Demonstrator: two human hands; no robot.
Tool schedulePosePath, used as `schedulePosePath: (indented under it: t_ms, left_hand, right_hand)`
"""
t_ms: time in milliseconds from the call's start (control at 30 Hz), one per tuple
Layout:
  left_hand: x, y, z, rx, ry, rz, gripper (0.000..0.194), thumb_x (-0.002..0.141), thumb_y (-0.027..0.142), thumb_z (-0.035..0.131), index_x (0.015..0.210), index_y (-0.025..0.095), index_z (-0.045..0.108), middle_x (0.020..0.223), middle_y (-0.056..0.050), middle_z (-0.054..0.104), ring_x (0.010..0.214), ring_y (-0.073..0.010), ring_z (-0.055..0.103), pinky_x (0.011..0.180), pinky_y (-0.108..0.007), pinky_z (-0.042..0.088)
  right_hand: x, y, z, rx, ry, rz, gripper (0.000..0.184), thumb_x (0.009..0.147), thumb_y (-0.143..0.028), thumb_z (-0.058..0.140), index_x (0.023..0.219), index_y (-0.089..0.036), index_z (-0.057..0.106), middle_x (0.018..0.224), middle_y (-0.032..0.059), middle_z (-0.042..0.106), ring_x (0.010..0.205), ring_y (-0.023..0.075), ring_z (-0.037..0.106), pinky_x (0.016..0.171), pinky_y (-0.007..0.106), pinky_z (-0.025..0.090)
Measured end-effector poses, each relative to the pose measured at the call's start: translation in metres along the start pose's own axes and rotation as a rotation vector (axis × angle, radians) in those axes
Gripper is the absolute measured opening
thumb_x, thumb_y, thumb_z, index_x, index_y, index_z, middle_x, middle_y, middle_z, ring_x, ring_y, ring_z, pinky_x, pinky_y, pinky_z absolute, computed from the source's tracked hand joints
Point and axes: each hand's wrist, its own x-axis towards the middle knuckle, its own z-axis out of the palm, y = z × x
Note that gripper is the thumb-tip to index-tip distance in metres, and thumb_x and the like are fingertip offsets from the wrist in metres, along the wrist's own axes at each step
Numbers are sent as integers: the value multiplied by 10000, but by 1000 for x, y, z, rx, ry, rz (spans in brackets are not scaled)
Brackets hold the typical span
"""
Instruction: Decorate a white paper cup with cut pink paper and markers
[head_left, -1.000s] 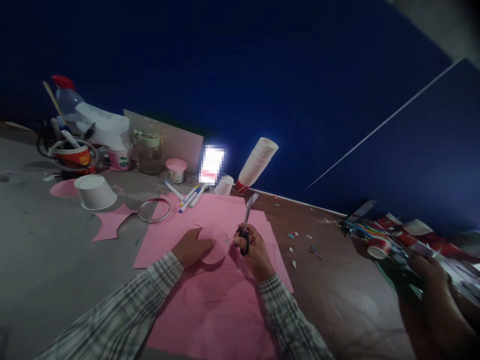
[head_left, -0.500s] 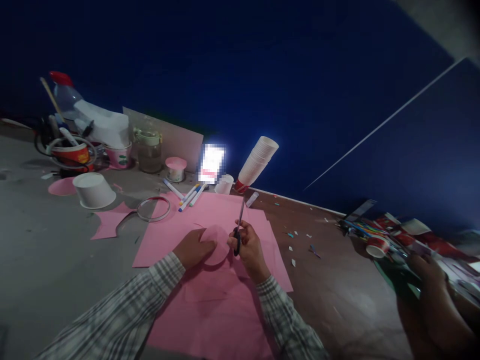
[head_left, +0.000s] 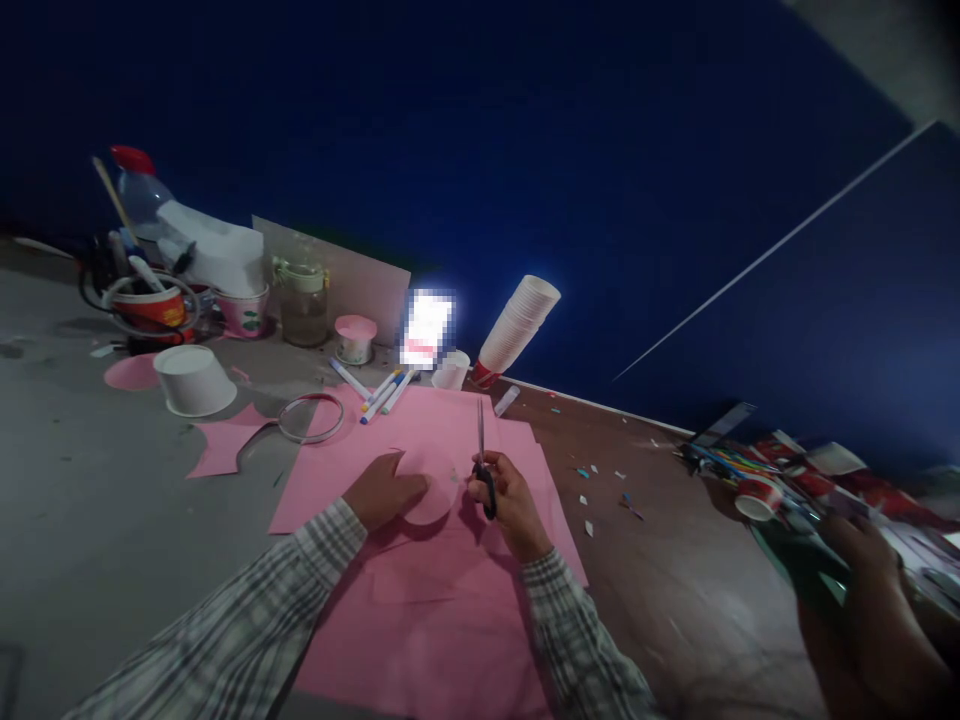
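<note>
My left hand (head_left: 386,492) grips a round pink paper piece (head_left: 431,480), holding it just above a large pink sheet (head_left: 442,600) on the table. My right hand (head_left: 511,498) is closed around the black handles of a pair of scissors (head_left: 482,455). The blades are together and point up and away, beside the right edge of the round piece. Both sleeves are checked.
At the back stand a stack of white cups (head_left: 517,322), several markers (head_left: 379,388), a small lidded tub (head_left: 353,338), a glass jar (head_left: 301,305), a white bowl upside down (head_left: 193,379) and a tape ring (head_left: 310,419). Another person's hand (head_left: 862,590) works among craft clutter (head_left: 757,470) at right.
The scissors went from tilted right to nearly upright, and their blades closed. My right hand stayed beside the round piece. My left hand kept its hold.
</note>
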Motion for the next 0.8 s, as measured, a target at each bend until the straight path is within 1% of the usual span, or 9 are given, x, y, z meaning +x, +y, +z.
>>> schedulePosePath:
  t_ms: [133,200,300,367,433,500,600,700,800]
  left_hand:
    - [0,-1,-2,-23,25,-11,294,633,383,628,756,120,674,732,-70,719,732,-255,651,660,-323,502]
    - [1,-3,-4,-32,35,1,285,645,393,627,736,126,667,711,-57,710,715,-242,642,665,-318,495]
    - [4,-8,-6,-86,58,18,254,637,372,656,724,133,664,701,-45,703,703,-224,630,667,-308,484]
    - [6,-11,-6,-171,77,15,230,616,345,689,707,136,658,684,-39,693,678,-207,619,661,-303,479]
    - [9,-14,-5,-256,89,7,230,608,356,701,662,143,632,632,-26,664,620,-183,596,633,-300,474]
    - [11,-16,-2,-309,111,5,257,614,391,692,613,158,585,571,-4,621,564,-159,564,594,-291,464]
    - [12,-18,1,-340,142,-9,285,632,421,670,598,173,535,506,28,562,477,-126,514,505,-264,432]
    - [13,-21,2,-352,154,-55,314,649,451,658,602,173,520,421,52,497,350,-99,432,378,-236,348]
    - [13,-24,2,-374,168,-77,335,670,472,643,612,165,523,395,50,487,312,-88,408,335,-219,308]
  right_hand:
    - [-4,3,-1,-70,-86,-42,372,757,-416,646,1052,-193,601,673,-29,543,613,117,495,545,236,371]
    - [-3,7,-1,-126,-92,-48,418,772,-453,627,1081,-173,602,635,-33,530,584,119,483,530,241,363]
    - [1,14,-2,-302,-16,-94,433,772,-441,625,1093,-149,617,603,-37,517,527,116,455,506,245,356]
    - [3,16,-3,-508,62,-169,391,776,-417,630,1055,-144,649,600,-25,543,530,127,472,528,257,372]
    - [4,15,-4,-750,137,-253,342,787,-395,629,1016,-146,675,621,0,598,570,148,519,598,280,397]
    - [4,11,-5,-978,200,-309,319,795,-373,625,1013,-149,686,659,27,647,627,173,564,695,314,404]
    - [1,7,-5,-1209,237,-304,349,808,-318,606,1112,-155,660,737,60,695,740,214,613,812,358,369]
    - [-2,4,-2,-1316,209,-248,423,824,-298,584,1222,-155,599,891,94,726,873,246,623,865,378,330]
    - [-5,2,0,-1386,199,-215,461,836,-357,586,1250,-156,575,1043,115,709,983,272,591,883,384,311]
